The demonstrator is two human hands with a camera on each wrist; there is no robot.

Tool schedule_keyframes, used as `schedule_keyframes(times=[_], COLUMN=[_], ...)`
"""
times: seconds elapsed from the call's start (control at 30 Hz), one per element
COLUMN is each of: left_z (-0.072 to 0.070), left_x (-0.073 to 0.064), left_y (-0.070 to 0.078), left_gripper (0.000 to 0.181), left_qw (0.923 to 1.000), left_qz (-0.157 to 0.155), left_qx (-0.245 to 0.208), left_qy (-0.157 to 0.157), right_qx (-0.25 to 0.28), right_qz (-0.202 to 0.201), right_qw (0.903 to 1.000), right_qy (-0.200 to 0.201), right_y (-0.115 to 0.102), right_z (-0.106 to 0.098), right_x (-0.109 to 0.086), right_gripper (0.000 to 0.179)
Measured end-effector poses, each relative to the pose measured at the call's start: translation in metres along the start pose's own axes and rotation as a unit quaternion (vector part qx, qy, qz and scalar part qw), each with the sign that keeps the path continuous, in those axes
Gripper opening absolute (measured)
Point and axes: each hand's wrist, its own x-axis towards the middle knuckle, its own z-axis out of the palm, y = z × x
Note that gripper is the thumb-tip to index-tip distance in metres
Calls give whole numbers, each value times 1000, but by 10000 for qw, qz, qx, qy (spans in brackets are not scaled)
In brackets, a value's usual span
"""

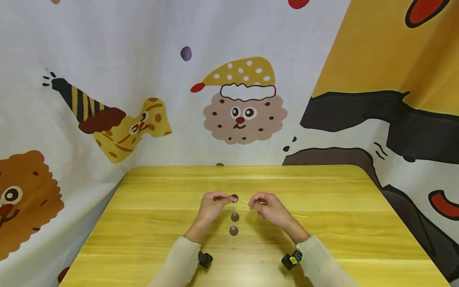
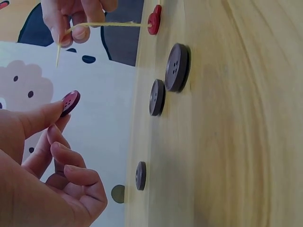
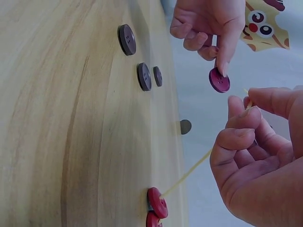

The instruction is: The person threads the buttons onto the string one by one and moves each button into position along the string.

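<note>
My left hand (image 1: 209, 208) pinches a dark red four-hole button (image 3: 218, 81) by its edge between thumb and forefinger, above the table. Facing it from the right, my right hand (image 1: 272, 209) holds a yellow string (image 3: 187, 171) between thumb and fingertips. A short end of the string pokes out toward the button, and a small gap separates the two. The string's other part runs down to red buttons (image 3: 157, 203) on the table, passing through at least one of them. The right hand and arm seem to hide these red buttons in the head view.
Between my arms, two dark brown buttons (image 1: 234, 217) lie in a column on the wooden table (image 1: 150, 239). The left wrist view shows a third dark button (image 2: 141, 176) farther off. A printed cloth (image 1: 150, 48) hangs behind the table.
</note>
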Motion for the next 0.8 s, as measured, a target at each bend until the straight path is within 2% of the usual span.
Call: schedule_keyframes(times=[0.37, 0.8], left_z=[7, 10], left_x=[-2, -3], left_y=[-1, -1], left_gripper=[14, 14], left_qw=[9999, 9996], left_qz=[41, 61], left_qx=[-136, -214], left_qy=[-81, -170], right_qx=[-132, -234], right_qz=[-140, -88], right_qw=[9998, 9997], right_qy=[-44, -35], right_y=[3, 8], right_z=[1, 5], right_x=[1, 5], right_gripper=[18, 17])
